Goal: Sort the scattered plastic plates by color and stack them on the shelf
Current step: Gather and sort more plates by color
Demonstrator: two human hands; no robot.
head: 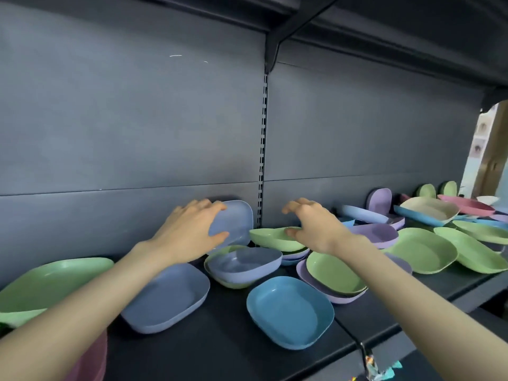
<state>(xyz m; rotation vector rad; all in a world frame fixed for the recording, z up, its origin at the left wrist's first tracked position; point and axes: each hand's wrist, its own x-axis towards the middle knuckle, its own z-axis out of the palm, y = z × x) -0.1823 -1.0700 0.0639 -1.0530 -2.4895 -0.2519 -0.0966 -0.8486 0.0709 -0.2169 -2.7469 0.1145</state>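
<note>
Partly, the left hand [189, 232] hides the upright pale-blue plate [237, 218] its grip grasps; right hand [316, 229], grip released.

Dark grey back panel [132, 119] fills most of the view, with a couple of small white scuffs [176, 55] high up (scratches, by the look). A slotted metal upright [264, 149] splits it down the middle, and a black bracket [275, 48] juts out at its top. Low right there's a colourful tag [378, 367], too blurry to read. Far right, a tan wooden board [494, 155] shows past the panel.
</note>
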